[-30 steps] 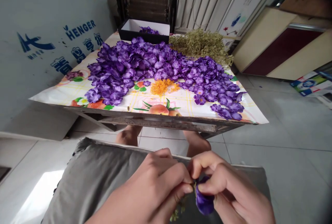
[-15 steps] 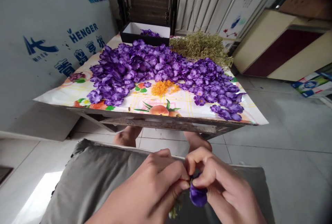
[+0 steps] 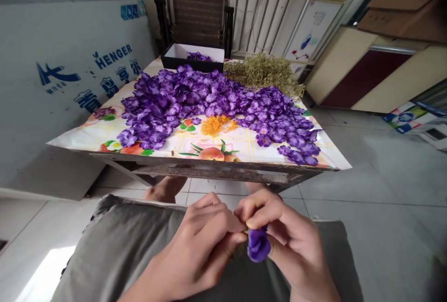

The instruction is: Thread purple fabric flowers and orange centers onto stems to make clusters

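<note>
Over the grey cushion (image 3: 139, 246) my two hands meet. My right hand (image 3: 291, 229) pinches a purple artificial flower (image 3: 258, 247) between thumb and fingers, its petals hanging below the fingertips. Closed beside it, my left hand (image 3: 200, 241) grips a thin greenish stem (image 3: 245, 231) at the flower's side. Something green shows dimly under the left fingers, too shadowed to make out. Beyond, on the table, lie a wide heap of purple flowers (image 3: 195, 90), a small pile of orange bits (image 3: 214, 125) and a bundle of green stems (image 3: 265, 73).
The low table (image 3: 87, 136) has a fruit-print cover. At its back stands a black box (image 3: 171, 63) with purple flowers inside, before a brown chair (image 3: 197, 13). A white HENGER cabinet (image 3: 70, 120) flanks the left; cartons (image 3: 401, 13) and a cream cupboard (image 3: 370, 71) are right.
The view has tilted up a little. Both hands have shifted slightly left and up in the picture, still closed together, and the purple flower has turned a little in my right fingers.
</note>
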Available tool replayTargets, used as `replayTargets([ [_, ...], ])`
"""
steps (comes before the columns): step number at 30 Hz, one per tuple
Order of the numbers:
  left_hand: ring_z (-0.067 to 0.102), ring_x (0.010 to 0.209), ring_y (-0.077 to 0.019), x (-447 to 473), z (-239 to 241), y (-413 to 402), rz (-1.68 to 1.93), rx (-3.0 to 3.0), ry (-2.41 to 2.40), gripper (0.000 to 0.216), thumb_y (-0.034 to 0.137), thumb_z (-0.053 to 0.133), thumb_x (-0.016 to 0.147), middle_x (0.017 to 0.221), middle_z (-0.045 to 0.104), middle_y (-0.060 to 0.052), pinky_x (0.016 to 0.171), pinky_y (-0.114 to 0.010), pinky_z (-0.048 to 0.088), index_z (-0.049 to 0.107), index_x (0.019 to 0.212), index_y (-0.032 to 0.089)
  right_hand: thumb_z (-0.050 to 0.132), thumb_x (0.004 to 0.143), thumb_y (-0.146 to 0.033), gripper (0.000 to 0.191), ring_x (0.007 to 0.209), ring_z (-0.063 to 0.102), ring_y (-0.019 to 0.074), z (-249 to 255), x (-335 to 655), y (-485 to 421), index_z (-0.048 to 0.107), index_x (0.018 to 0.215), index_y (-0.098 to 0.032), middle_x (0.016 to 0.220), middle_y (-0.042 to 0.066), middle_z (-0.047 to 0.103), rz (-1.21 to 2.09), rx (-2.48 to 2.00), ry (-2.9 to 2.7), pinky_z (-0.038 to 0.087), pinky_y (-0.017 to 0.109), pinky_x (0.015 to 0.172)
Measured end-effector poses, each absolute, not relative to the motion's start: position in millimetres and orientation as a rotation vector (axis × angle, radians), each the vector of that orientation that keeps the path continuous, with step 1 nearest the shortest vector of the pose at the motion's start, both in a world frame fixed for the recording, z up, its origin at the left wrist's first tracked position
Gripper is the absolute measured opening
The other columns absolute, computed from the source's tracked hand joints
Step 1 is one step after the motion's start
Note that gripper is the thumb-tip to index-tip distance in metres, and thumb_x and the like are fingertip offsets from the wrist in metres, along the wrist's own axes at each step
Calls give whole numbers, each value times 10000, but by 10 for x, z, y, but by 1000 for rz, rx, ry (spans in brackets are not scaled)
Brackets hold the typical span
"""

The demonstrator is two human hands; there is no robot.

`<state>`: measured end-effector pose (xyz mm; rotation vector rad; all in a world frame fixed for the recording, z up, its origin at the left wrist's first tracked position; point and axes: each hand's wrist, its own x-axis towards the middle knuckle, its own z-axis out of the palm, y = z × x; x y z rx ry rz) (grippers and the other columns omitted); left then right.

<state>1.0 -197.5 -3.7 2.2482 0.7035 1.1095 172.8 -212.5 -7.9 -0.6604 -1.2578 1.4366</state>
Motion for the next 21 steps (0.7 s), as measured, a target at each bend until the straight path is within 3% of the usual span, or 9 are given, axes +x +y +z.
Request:
replayTargets([
  [10, 498, 555, -125, -70, 86, -2109, 1048, 2453, 817, 204, 2, 475, 798, 649, 604, 20, 647, -300, 390, 471, 858, 197, 722, 795, -172, 104, 799, 653, 201, -144, 1574, -2045, 732, 751, -266, 786, 20, 675, 1507, -444, -1099, 540, 397, 758],
  [21, 468, 549, -127, -82, 94, -2098, 1076, 2385, 857, 277, -34, 446, 730, 621, 561, 27, 624, -287, 388, 422, 856, 212, 617, 873, -168, 166, 802, 617, 188, -127, 1535, -2060, 661, 735, -250, 804, 16, 638, 1397, -550, -1225, 506, 365, 722],
])
